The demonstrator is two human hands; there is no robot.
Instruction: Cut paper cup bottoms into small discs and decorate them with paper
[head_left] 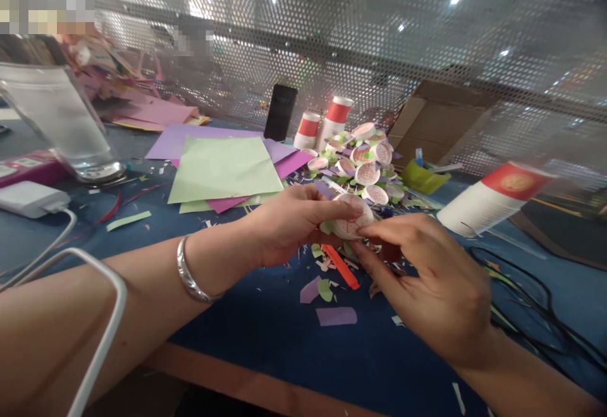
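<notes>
My left hand is closed round a small white paper disc with red print, held just above the blue table. A silver bangle circles my left wrist. My right hand meets the disc from the right, thumb and forefinger pinched at its lower edge. Beneath the hands lie an orange paper strip and purple and green scraps. Behind the hands sits a pile of several similar discs mixed with coloured bits.
Green and purple paper sheets lie at centre left. A clear glass, a white charger with cable, red-and-white paper cups, a tipped cup stack, a cardboard box and black cables surround the spot. A perforated screen stands behind.
</notes>
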